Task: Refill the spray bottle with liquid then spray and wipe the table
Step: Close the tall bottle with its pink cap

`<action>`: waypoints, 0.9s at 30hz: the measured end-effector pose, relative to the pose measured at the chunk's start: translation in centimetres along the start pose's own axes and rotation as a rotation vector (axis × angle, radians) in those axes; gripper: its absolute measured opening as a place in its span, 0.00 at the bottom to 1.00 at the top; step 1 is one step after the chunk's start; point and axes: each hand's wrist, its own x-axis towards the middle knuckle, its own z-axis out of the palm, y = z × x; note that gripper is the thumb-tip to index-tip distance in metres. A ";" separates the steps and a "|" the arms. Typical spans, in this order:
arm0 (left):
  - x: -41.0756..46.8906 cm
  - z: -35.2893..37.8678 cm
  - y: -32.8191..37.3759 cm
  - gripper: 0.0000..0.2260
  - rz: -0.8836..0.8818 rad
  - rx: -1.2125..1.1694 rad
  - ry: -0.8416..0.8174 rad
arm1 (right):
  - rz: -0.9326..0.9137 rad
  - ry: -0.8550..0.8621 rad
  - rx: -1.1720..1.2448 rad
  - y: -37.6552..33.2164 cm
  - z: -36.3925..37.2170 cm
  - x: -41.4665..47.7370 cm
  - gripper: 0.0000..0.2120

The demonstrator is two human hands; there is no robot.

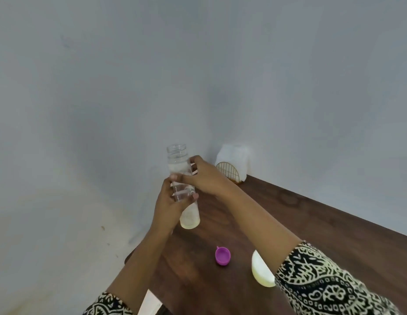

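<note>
A tall clear bottle [178,160] with an open threaded neck is held above the dark wooden table [311,223], slightly tilted, with pale liquid in its lower part. My left hand [167,208] grips its middle from the left. My right hand [202,176] holds its upper part from the right. A purple cap [223,256] lies open side up on the table below the bottle. A pale rounded container [261,271] stands near my right sleeve, partly hidden by it. I cannot make out a spray head.
A gold wire holder with white napkins [232,164] stands at the table's far corner against the grey wall. The table's left edge runs close under my left forearm, with pale floor beyond it.
</note>
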 end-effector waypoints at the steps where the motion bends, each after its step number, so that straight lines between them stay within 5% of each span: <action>1: 0.1 -0.8 -0.4 0.26 -0.017 0.001 0.014 | 0.035 -0.031 0.102 0.6 0.6 0.3 0.35; 5: 0.6 -3.3 -2.4 0.28 -0.076 -0.045 0.021 | 0.150 0.047 0.224 5.5 3.4 0.7 0.21; 9: 1.1 -4.9 -4.2 0.27 -0.144 -0.099 0.006 | 0.280 -0.231 -0.492 12.0 6.5 0.1 0.21; 13: 1.2 -5.2 -5.5 0.26 -0.164 -0.130 -0.034 | 0.476 -0.385 -0.832 17.1 8.9 -1.4 0.38; 20: 1.6 -4.8 -6.7 0.27 -0.201 -0.158 -0.106 | 0.552 -0.307 -0.778 19.3 9.8 -1.5 0.44; 27: 1.7 -4.2 -6.7 0.29 -0.208 -0.151 -0.151 | 0.555 -0.258 -0.654 17.2 8.9 0.2 0.21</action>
